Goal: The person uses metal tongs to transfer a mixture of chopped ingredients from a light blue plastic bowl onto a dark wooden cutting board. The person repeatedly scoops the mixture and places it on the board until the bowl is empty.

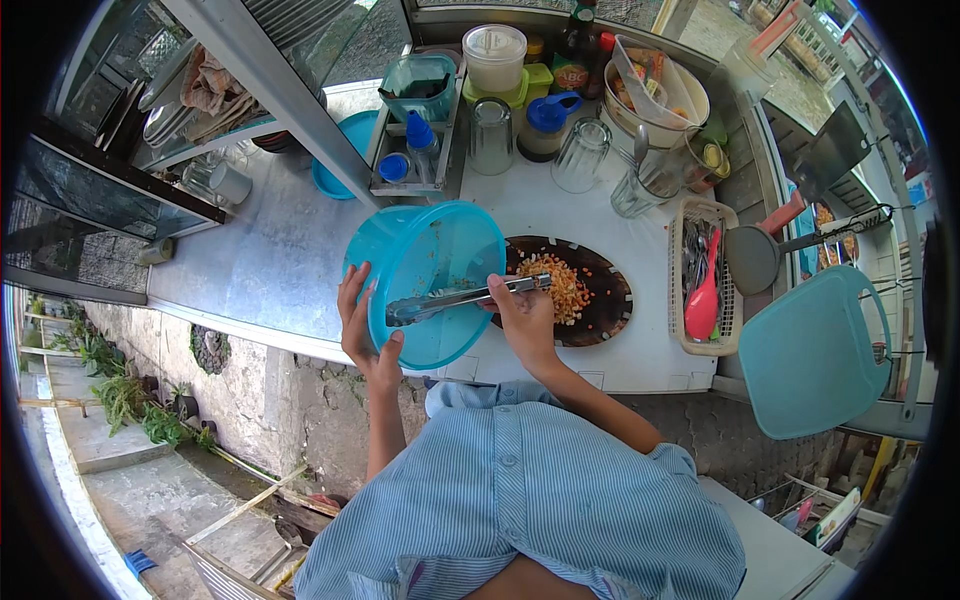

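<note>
My left hand point(367, 322) grips the rim and side of a blue plastic tub point(435, 225), tilted so that its mouth faces me. Small food bits cling to the inside of the tub. My right hand point(525, 319) holds a pair of metal tongs point(457, 298), whose far end lies over the tub's mouth near the left rim. To the right, a dark oval board point(611, 300) with light marks along its edge carries a pile of diced orange and pale food point(562, 289). The tub stands beside the board's left end and seems to overlap it slightly.
Upturned drinking glasses point(491, 139), a blue-lidded jar point(544, 127) and bottles stand along the back. A cutlery basket point(679, 300) with a red spoon point(703, 292) is at the right. A blue-green cutting board point(814, 356) and a skimmer hang beyond it. A metal post point(277, 97) rises at the left.
</note>
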Action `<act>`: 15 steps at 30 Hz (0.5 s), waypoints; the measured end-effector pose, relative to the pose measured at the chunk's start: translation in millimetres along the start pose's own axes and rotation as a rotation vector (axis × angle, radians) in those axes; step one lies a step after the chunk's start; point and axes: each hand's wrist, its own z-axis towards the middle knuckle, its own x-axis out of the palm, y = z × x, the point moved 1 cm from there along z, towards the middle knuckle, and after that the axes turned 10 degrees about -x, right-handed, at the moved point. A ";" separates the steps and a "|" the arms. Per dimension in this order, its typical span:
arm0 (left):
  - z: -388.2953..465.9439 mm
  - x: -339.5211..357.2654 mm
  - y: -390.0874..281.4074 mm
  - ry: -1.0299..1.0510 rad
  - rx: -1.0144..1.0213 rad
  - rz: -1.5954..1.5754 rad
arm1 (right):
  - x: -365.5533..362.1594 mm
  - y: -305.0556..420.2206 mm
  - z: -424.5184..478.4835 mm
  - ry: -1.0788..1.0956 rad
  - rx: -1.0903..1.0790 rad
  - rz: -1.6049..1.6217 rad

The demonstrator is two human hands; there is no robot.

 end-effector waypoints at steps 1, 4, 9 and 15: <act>0.2 0.4 -0.8 -0.003 0.003 -0.003 | -0.1 -1.0 -0.8 -0.004 0.006 0.009; -0.4 -0.1 0.4 -0.007 0.008 -0.006 | -1.9 -1.6 -1.5 -0.002 0.019 0.027; -1.9 2.7 -1.0 -0.027 0.015 -0.011 | -1.6 -1.7 -8.5 -0.039 0.163 0.064; -2.8 3.3 -4.7 -0.051 0.056 0.026 | -0.5 3.2 -11.2 -0.022 0.250 0.094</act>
